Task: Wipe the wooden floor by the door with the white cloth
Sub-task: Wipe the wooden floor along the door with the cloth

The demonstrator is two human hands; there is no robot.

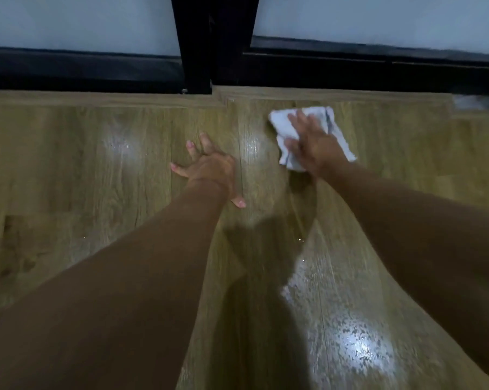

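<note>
The white cloth [287,128] is pressed flat to the wooden floor [97,164] under the right hand [312,144], fingers straight, just short of the door [215,43]; the left hand [209,164] is spread wide, braced on bare boards; a slip could be caused by the seemingly wet patch [347,342]; no containers are seen.

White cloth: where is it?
Head view, right of centre: the white cloth lies on the wooden floor under the right hand, close to the black door frame.
</note>
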